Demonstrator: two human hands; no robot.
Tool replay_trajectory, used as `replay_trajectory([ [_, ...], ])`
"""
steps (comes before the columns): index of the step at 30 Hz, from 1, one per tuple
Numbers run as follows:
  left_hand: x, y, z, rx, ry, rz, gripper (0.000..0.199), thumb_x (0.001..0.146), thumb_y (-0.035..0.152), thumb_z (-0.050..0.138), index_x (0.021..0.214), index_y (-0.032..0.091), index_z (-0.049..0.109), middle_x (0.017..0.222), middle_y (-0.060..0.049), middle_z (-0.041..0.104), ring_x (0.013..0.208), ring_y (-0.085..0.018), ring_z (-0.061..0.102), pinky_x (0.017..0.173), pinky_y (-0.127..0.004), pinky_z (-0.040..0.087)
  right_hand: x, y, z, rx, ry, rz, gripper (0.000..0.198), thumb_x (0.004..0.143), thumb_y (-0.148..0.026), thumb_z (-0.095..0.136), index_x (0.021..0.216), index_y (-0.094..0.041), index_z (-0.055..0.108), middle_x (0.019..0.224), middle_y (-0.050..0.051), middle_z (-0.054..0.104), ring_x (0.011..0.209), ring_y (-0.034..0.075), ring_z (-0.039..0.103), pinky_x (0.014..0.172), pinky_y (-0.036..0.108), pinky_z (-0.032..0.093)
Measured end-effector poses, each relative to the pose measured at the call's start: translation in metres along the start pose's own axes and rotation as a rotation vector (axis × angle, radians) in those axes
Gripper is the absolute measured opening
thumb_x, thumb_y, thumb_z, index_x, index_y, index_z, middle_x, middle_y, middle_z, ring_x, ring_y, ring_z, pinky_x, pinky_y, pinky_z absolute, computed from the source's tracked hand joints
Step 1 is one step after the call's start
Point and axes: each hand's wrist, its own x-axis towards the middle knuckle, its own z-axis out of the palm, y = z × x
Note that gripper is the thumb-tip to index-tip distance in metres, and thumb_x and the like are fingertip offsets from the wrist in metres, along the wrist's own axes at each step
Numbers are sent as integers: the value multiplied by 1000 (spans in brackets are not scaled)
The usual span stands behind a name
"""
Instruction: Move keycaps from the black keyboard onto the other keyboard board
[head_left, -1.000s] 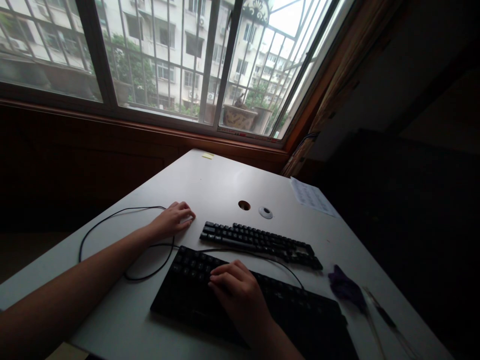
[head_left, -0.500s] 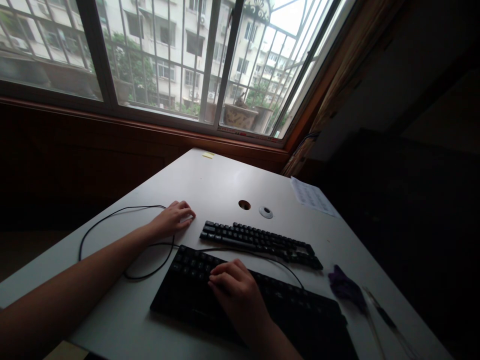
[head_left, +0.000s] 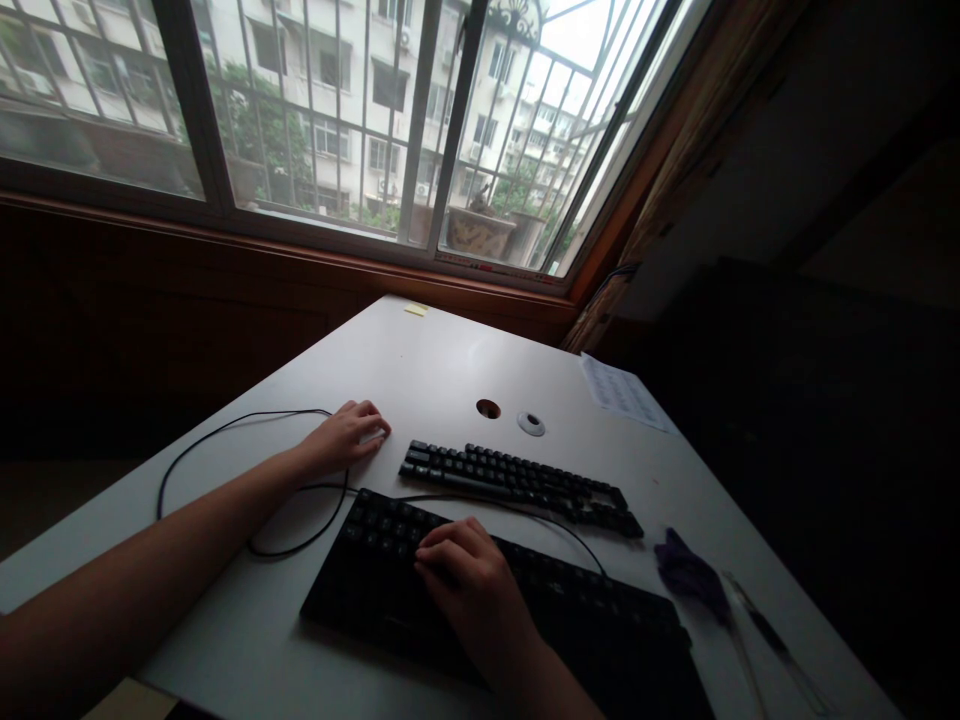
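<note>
My left hand [head_left: 351, 435] rests on the white desk with curled fingers closed together; a small pale patch shows between them, too unclear to name. A thin black cable [head_left: 217, 428] loops beside and below that wrist. My right hand [head_left: 476, 580] is over a black keyboard [head_left: 375, 590], its thumb and fingertips pinched together at the keys toward its left part. Whatever those fingertips hold, if anything, is hidden. Just beyond lie black keycaps [head_left: 510, 478] in keyboard-like rows, with an uneven outline and some gaps.
The white desk [head_left: 442, 370] has a round hole [head_left: 488, 409] and a grey ring cover [head_left: 531, 424]. A printed sheet [head_left: 624, 392] lies at the right edge, a yellow note [head_left: 416, 310] at the far corner. On the right are a purple cloth-like thing [head_left: 690, 572] and thin tools [head_left: 765, 625].
My right hand has shifted very slightly to the left over the keyboard, its pinch unchanged. My left hand stays in place.
</note>
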Motion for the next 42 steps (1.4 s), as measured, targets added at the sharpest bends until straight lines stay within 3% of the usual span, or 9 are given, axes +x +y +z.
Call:
replay_trajectory([
  [7, 0, 0, 0, 6, 5, 1, 26, 97, 34, 58, 112, 23, 78, 116, -11, 65, 105, -28, 59, 96, -43, 51, -2, 1, -2, -27, -26, 35, 31, 83, -4, 77, 105, -25, 72, 92, 3, 73, 87, 22, 67, 78, 37, 59],
  [16, 1, -3, 2, -1, 0, -13, 26, 96, 33, 60, 112, 23, 78, 116, -10, 65, 105, -28, 60, 98, -43, 51, -2, -1, -1, -40, 4, -12, 19, 90, -7, 75, 98, -25, 77, 93, 4, 73, 90, 22, 64, 77, 35, 58],
  [23, 1, -3, 1, 4, -20, -14, 26, 96, 31, 60, 113, 23, 78, 117, -11, 65, 106, -29, 59, 99, -44, 50, -2, 1, -1, -47, 7, -18, 19, 87, -4, 77, 94, -22, 75, 94, 5, 72, 89, 21, 63, 77, 35, 58],
  [34, 1, -6, 4, 5, 3, -5, 24, 95, 29, 62, 113, 24, 77, 115, -10, 65, 104, -28, 59, 98, -43, 49, -3, 0, -2, -110, 35, -53, 32, 86, -3, 76, 112, -22, 72, 95, 5, 74, 87, 23, 66, 77, 37, 60],
  [42, 1, -5, 4, 9, 8, -7, 23, 95, 29, 63, 111, 24, 78, 116, -9, 65, 104, -28, 60, 97, -41, 50, -4, 2, 0, -79, 26, -77, 25, 88, -4, 75, 106, -22, 74, 95, 5, 74, 88, 22, 64, 76, 35, 60],
])
